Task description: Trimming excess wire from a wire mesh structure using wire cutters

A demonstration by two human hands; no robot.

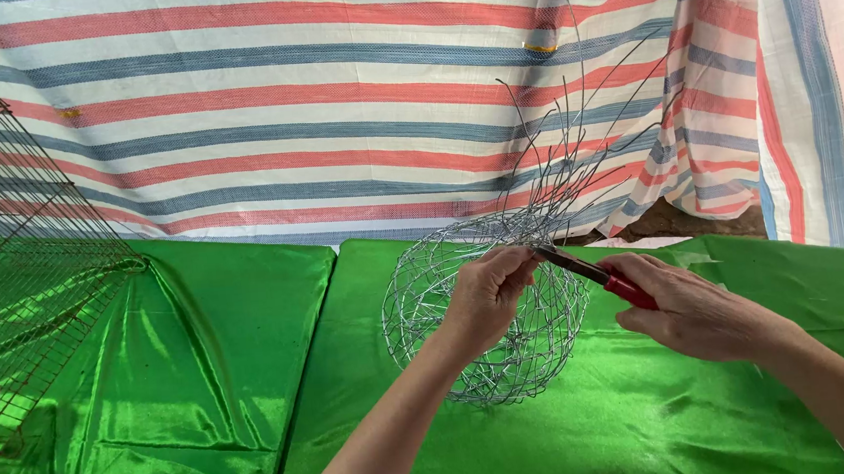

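My left hand (pixel 487 297) pinches the rim of the wire mesh ball (pixel 483 312) on the green-draped table (pixel 253 381), steadying it while my right hand (pixel 694 311) grips red-handled pliers (pixel 596 275) against loose strands.

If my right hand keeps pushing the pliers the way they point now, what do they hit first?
Most likely the left hand: the red-handled pliers in the right hand point left, at its fingertips on the wire ball. Depth is unclear, so the wire may come first.
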